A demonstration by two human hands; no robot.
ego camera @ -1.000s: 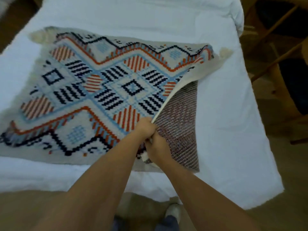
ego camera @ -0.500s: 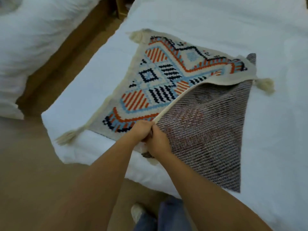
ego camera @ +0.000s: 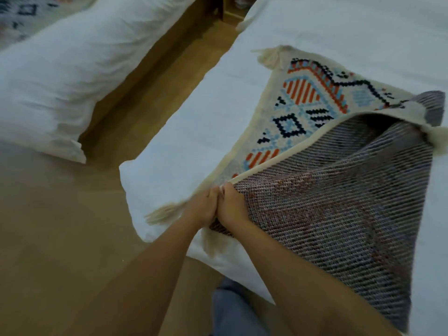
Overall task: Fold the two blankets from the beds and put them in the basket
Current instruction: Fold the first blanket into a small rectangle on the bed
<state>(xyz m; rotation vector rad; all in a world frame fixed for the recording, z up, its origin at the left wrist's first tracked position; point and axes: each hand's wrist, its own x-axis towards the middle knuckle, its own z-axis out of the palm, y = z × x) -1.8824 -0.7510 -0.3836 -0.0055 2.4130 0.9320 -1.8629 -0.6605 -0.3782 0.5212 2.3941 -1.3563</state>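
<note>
head view: the patterned blanket (ego camera: 303, 105) lies half folded on the near bed (ego camera: 194, 122), its underside turned up. left hand (ego camera: 202, 210) and right hand (ego camera: 234, 206), touching, both pinch its layers at the near corner. an uneven pull could skew the fold or drag it off the bed edge.

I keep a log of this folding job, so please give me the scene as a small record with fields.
blanket: on near bed, partly folded over, grey back side up
left hand: grips blanket's near corner
right hand: grips same corner, touching left hand
second blanket: on far bed, partly in view
basket: not in view
</note>
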